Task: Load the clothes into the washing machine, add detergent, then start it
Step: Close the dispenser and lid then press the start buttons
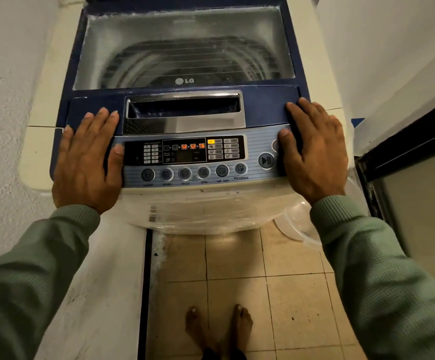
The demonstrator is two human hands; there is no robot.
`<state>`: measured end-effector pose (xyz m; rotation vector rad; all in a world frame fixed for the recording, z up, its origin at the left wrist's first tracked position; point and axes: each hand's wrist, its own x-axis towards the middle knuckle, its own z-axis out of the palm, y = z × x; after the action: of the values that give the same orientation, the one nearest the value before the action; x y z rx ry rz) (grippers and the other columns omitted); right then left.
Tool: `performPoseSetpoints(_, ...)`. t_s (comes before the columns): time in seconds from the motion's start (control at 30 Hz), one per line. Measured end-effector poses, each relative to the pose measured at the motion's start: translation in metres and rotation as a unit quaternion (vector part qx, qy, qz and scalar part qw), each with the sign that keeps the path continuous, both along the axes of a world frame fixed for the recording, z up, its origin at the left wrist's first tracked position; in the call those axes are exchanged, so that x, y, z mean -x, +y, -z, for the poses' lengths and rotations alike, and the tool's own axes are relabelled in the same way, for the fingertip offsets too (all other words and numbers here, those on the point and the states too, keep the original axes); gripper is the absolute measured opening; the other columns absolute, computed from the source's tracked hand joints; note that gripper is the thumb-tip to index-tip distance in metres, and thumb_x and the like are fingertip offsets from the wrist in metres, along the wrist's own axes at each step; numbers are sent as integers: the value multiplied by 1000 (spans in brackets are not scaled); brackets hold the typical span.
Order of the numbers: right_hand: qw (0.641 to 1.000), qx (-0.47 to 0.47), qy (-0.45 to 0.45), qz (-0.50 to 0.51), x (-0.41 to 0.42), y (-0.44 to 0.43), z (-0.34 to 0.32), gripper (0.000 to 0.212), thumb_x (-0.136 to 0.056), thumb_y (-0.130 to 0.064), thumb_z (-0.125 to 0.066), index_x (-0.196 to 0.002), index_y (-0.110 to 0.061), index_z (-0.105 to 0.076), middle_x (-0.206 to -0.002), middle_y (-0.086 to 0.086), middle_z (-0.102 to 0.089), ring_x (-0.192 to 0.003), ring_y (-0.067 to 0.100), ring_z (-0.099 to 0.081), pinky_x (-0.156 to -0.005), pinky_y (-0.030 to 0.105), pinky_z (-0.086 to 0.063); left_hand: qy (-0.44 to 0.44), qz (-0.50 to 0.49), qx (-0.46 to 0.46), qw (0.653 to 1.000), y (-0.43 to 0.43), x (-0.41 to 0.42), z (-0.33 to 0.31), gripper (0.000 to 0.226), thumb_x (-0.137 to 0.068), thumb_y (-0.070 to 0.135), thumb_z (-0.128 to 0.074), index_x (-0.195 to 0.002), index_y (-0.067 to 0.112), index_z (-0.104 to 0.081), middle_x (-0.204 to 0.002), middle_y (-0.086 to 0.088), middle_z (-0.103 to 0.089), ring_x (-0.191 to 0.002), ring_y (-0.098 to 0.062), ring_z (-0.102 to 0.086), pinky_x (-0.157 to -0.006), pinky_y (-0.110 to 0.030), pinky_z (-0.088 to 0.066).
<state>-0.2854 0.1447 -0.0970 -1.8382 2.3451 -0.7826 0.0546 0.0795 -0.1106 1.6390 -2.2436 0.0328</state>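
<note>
A top-loading washing machine [185, 81] with a blue frame stands in front of me, its cloudy glass lid [185, 48] down over the drum. Orange and yellow lights glow on the control panel [185, 152], above a row of round buttons. The start/pause button [265, 160] sits at the panel's right. My left hand [89, 162] lies flat, fingers apart, on the panel's left end. My right hand [315, 149] lies flat on the right end, its thumb beside a round button. Neither hand holds anything. No clothes or detergent can be made out.
Rough white walls close in on the left [3, 100] and right [393, 48]. A dark-framed door [406, 157] stands at the right. Clear plastic wrap [211, 214] covers the machine's front. My bare feet [219, 326] stand on beige floor tiles beside a white ledge [102, 281].
</note>
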Motion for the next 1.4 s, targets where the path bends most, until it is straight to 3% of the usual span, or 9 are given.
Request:
performPoseSetpoints(0.3,999,-6,6,-50,2,-12,-2,56,-98,-32,-28,-147,-7,-37,-155,10,-31,-146,23,-24,-121,33,-11,7,3,-5,1000,1,1,-2,57,-102,43,-20,-152,16,-29,-158,-6,-30,-148,-22,-20,-122,-44,-8)
performPoseSetpoints(0.53,998,29,-35,-37,5,-11,2,51,-95,-26,-37,-143,-10,-45,-152,6,-39,-143,20,-30,-120,35,-19,3,-1,-30,1000,1,1,-5,60,-100,48,-24,-153,18,-26,-159,-5,-27,-148,-21,-18,-122,-45,-6)
performPoseSetpoints(0.8,999,40,-22,-21,3,-11,1,49,-96,-26,-40,-142,-12,-47,-150,6,-42,-141,20,-33,-119,38,-24,-48,33,-137,989,-2,-5,-18,120,-66,95,-19,-156,17,-5,-164,-4,-3,-150,-16,5,-121,-43,7)
performPoseSetpoints(1.07,999,37,-21,-15,1,-10,1,47,-97,-25,-43,-142,-13,-46,-150,6,-42,-141,20,-33,-118,38,-25,-35,22,-161,986,-4,-2,-21,133,-52,102,-22,-156,21,-1,-164,0,4,-144,-5,13,-119,-41,11)
performPoseSetpoints(1.33,999,39,-22,-2,-4,-10,-2,48,-95,-24,-43,-142,-13,-47,-150,6,-42,-141,20,-33,-119,37,-24,31,11,-211,977,-9,5,-26,142,-40,98,-41,-155,24,-5,-164,1,2,-150,-17,9,-118,-48,13)
performPoseSetpoints(1.4,999,44,-22,-9,-4,-9,-3,48,-95,-24,-43,-141,-12,-49,-149,7,-43,-141,21,-34,-119,37,-24,31,12,-217,976,-9,6,-27,146,-36,101,-36,-155,24,-3,-164,1,4,-150,-17,10,-118,-49,13)
